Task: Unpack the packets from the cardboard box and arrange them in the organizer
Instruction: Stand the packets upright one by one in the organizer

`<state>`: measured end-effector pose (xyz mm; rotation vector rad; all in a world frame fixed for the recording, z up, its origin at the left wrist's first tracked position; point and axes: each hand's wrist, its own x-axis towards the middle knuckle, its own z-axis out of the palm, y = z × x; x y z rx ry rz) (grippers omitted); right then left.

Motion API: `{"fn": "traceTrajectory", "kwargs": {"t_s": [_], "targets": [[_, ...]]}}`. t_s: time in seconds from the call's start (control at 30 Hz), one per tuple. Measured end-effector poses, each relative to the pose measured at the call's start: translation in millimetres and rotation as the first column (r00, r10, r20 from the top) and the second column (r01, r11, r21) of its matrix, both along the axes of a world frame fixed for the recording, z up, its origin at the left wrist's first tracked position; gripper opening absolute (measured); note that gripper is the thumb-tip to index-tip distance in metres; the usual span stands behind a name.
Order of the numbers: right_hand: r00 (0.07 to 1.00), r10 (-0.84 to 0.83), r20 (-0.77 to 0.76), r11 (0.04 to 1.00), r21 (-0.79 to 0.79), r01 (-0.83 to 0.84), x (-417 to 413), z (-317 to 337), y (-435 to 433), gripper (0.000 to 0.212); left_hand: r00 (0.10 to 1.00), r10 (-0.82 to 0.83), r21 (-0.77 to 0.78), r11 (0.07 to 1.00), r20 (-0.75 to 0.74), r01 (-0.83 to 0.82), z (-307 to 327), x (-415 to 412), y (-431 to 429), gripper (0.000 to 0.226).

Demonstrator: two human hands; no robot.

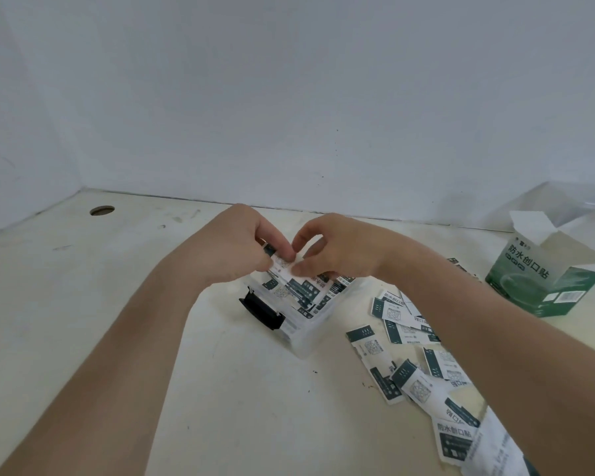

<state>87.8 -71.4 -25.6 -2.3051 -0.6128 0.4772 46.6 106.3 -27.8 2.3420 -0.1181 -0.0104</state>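
— Home or workplace?
— Hard to say for certain; reads as a plain office-style work corner.
— Going by what?
— Pale bench (66, 286) set into a corner of bare white walls (289, 97), with a round cable hole (102, 210) cut near its far left edge, as on an office desk.
— Anything else?
— Scuffs and dark specks across the top, plus a printed green cardboard box (543, 283) and loose packets (371, 348) lying there.

Light was bright, even and diffuse, from above. Shadows were soft: a faint one on the tabletop (220, 389) under the forearms (128, 355), another on the wall (478, 197) behind the cardboard box (543, 280). Wide-angle bend curved the tabletop's back edge. Packets (454, 438) at lower right were smeared; print at centre was soft.
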Motion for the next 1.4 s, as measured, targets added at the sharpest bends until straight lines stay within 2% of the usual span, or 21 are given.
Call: {"fn": "traceTrajectory", "kwargs": {"t_s": [0.13, 0.27, 0.33, 0.43, 0.57, 0.67, 0.83, 0.97, 1.1, 1.17, 1.23, 1.27, 1.33, 1.4], "targets": [[0.999, 0.024, -0.025, 0.992, -0.12, -0.027, 3, 1, 8, 0.026, 0.994, -0.05, 0.17, 0.985, 0.096, 0.033, 0, -2, -7, 0.053], [0.997, 0.022, -0.075, 0.975, -0.217, -0.038, 5, 0, 17, 0.018, 0.984, -0.029, 0.336, 0.941, 0.173, -0.032, 7, -7, 0, 0.041], [0.996, 0.027, -0.083, 0.961, -0.274, -0.049, 5, 0, 24, 0.021, 0.99, -0.04, 0.398, 0.917, 0.137, -0.018, 6, -7, 9, 0.035], [0.998, 0.038, -0.05, 0.937, -0.346, -0.053, 2, -1, 34, 0.027, 0.998, -0.018, 0.319, 0.948, 0.054, 0.0, -1, -6, 15, 0.031], [0.998, 0.056, 0.0, 0.922, -0.383, -0.052, -9, -6, 44, 0.011, 0.996, 0.009, 0.248, 0.968, 0.093, -0.032, -9, -3, 15, 0.029], [0.995, 0.081, 0.059, 0.906, -0.42, -0.049, -14, -9, 47, 0.009, 0.996, 0.002, 0.241, 0.97, 0.088, -0.023, -10, -1, 16, 0.029], [0.987, 0.12, 0.106, 0.856, -0.515, -0.049, -13, -11, 54, 0.025, 0.995, -0.006, 0.287, 0.958, 0.099, -0.023, -9, -1, 12, 0.029], [0.99, 0.069, 0.119, 0.894, -0.447, -0.008, -13, -8, 49, 0.021, 0.976, -0.009, 0.37, 0.926, 0.216, -0.073, -5, -3, 3, 0.028], [0.97, -0.083, 0.227, 0.965, -0.226, 0.135, -19, 9, 17, 0.023, 0.925, -0.01, 0.303, 0.946, 0.379, -0.114, 10, -16, -15, 0.023], [0.955, -0.141, 0.261, 0.979, -0.107, 0.174, -29, 21, -12, 0.019, 0.912, -0.041, 0.294, 0.952, 0.407, -0.089, 20, -27, -31, 0.024], [0.958, -0.171, 0.228, 0.979, -0.07, 0.192, -41, 29, -46, 0.014, 0.928, -0.107, 0.32, 0.947, 0.358, -0.014, 27, -39, -50, 0.022], [0.967, -0.16, 0.2, 0.975, -0.118, 0.186, -46, 30, -61, 0.011, 0.94, -0.157, 0.35, 0.936, 0.301, 0.044, 27, -45, -59, 0.02], [0.981, -0.109, 0.161, 0.934, -0.32, 0.157, -60, 27, -94, 0.015, 0.948, -0.291, 0.452, 0.868, 0.132, 0.203, 26, -56, -84, 0.017], [0.991, -0.049, 0.128, 0.851, -0.514, 0.109, -67, 18, -117, 0.036, 0.917, -0.386, 0.5, 0.777, -0.1, 0.382, 15, -63, -107, 0.027]]}}
